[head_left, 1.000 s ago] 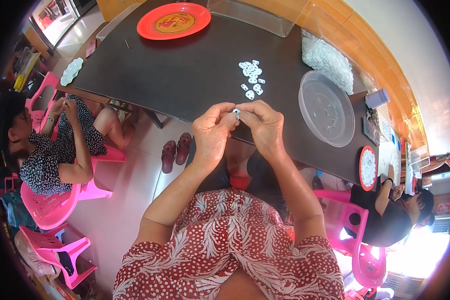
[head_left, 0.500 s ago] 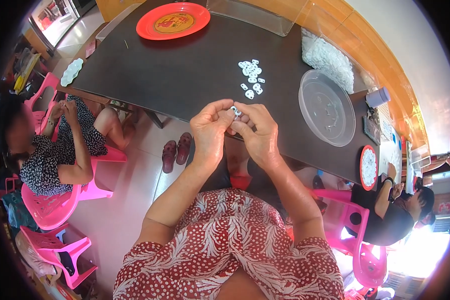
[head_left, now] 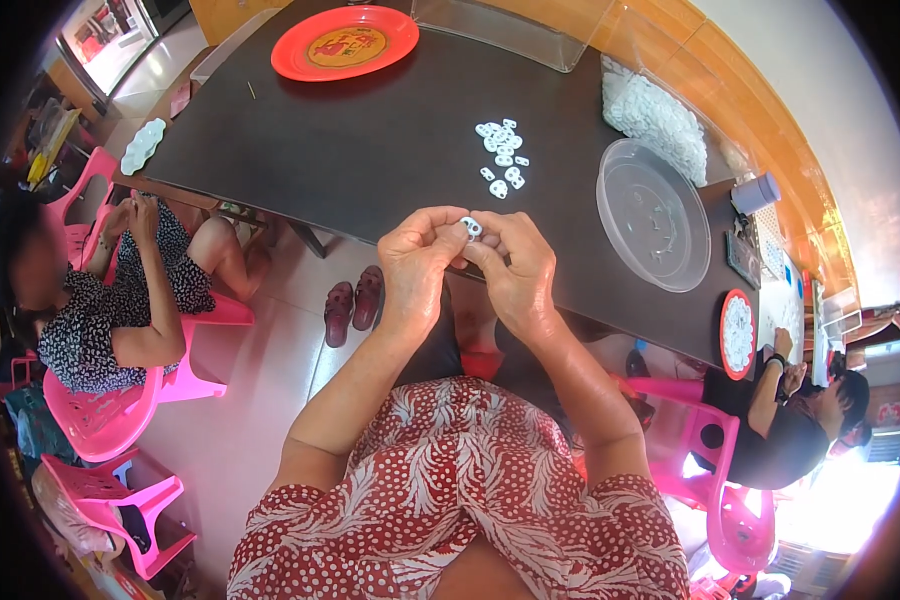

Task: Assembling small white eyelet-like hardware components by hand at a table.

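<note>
Grip: left hand (head_left: 415,262) and right hand (head_left: 516,268) pinch one small white piece (head_left: 471,227) together | position: over near edge of dark table (head_left: 370,140) | loose white pieces (head_left: 501,158) just beyond, clear lid (head_left: 653,213) right.

A long dark table (head_left: 370,150) stretches away ahead of the hands, and a wood-panelled orange wall (head_left: 770,120) runs along its far and right side. Beneath the hands the floor (head_left: 270,370) is pale, smooth tile, with a pair of dark red sandals (head_left: 355,305) lying under the table's near edge. Pink plastic chairs (head_left: 110,420) stand to the left, more pink chairs (head_left: 730,490) to the lower right, where strong daylight glares in.
</note>
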Action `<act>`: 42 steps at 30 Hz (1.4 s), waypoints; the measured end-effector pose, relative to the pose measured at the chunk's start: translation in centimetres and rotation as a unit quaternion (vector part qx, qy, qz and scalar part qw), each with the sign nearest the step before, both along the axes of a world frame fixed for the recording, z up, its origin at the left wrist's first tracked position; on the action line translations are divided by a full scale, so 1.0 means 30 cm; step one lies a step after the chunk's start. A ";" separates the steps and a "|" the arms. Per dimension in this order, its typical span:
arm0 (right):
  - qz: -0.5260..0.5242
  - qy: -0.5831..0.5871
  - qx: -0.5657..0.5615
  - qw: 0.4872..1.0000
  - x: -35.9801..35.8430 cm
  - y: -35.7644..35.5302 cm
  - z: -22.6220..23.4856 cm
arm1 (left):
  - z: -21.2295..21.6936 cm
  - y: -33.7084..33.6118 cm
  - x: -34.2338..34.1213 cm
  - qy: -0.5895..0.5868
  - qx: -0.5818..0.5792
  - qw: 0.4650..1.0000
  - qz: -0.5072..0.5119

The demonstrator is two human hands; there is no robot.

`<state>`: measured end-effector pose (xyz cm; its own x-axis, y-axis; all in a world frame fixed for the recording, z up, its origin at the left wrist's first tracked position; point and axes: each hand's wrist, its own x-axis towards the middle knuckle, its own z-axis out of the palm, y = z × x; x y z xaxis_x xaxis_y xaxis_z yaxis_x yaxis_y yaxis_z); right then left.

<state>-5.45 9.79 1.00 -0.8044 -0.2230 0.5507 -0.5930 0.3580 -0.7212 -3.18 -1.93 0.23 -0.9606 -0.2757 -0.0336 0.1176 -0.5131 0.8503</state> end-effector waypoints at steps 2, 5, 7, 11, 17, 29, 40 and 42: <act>0.002 0.000 -0.010 1.000 0.005 -0.004 0.010 | -0.001 -0.010 0.003 0.025 -0.005 1.000 -0.017; 0.005 0.011 -0.008 1.000 0.009 -0.007 0.022 | -0.010 -0.028 0.009 0.051 0.006 0.998 -0.039; 0.018 -0.007 -0.024 1.000 0.013 -0.011 0.028 | -0.018 -0.024 0.016 0.074 0.001 0.997 -0.035; 0.017 -0.002 -0.028 0.999 0.025 -0.017 0.035 | -0.039 -0.016 0.025 0.126 -0.032 0.992 -0.007; 0.013 0.033 -0.030 0.999 0.029 -0.028 0.036 | -0.052 0.006 0.026 0.163 -0.028 0.986 0.030; 0.028 0.046 -0.026 0.998 0.050 -0.042 0.032 | -0.005 0.029 0.054 0.147 0.009 0.986 0.073; -0.011 0.112 -0.069 0.991 0.062 -0.064 0.015 | 0.013 0.052 0.081 0.162 0.004 0.984 0.073; -0.013 0.122 -0.065 0.990 0.057 -0.059 0.005 | 0.006 0.058 0.079 0.159 0.001 0.984 0.075</act>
